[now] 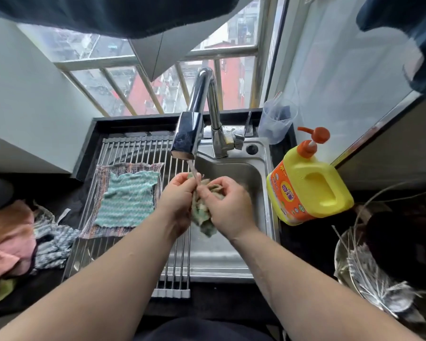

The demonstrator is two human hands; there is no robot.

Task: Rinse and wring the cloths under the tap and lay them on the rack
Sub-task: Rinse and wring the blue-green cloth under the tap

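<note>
A chrome tap [194, 119] runs a thin stream of water onto a bunched green cloth [203, 217] held over the steel sink [239, 173]. My left hand [176, 200] grips the cloth's left side and my right hand [228, 207] grips its right side, both with fingers curled into the fabric. A roll-up metal rack [133, 148] covers the sink's left half. On it a teal zigzag cloth [128, 198] lies flat on top of a multicoloured striped cloth [103, 173].
A pile of cloths, pink [8, 232] and blue-white patterned [54, 244], lies on the dark counter at the left. A yellow pump bottle [308, 185] and a clear plastic cup [277, 121] stand right of the sink. A metal bowl [369, 279] sits at the far right.
</note>
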